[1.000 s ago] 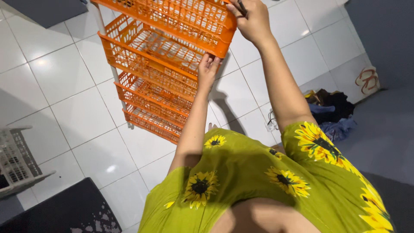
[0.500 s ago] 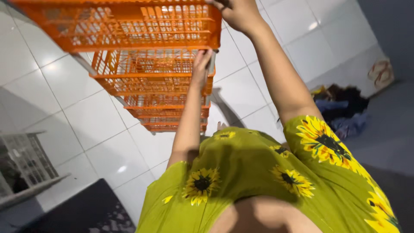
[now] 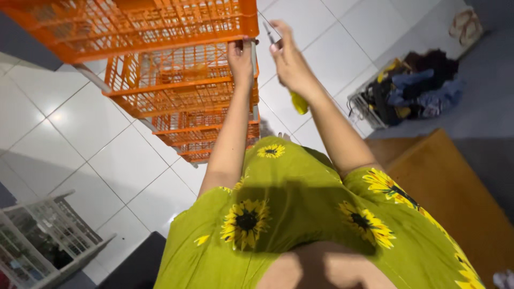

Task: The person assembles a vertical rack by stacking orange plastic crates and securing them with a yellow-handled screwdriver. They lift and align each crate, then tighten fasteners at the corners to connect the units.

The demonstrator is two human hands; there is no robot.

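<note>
Orange plastic under the fingertips [image 3: 240, 47]: left hand [image 3: 240, 56] curled shut on lower edge of top basket [image 3: 160, 24] of stacked rack [image 3: 182, 101], steadying it at the corner. Right hand [image 3: 286, 59] just beside, fingers closed round a screwdriver [image 3: 297, 101], yellow-green handle below the wrist, thin metal tip up near the basket corner, not quite touching as far as can be seen. Judged: fixing or loosening at that corner joint; next calls for tip lined w/ the fastener, rack held still. Fastener itself too small to tell. Around: white tiled floor [image 3: 107, 160], wire basket of clothes [image 3: 407, 91] at right, wooden board [image 3: 450, 192], white crate [image 3: 37, 241] lower left. Nothing btw. hands & corner.
</note>
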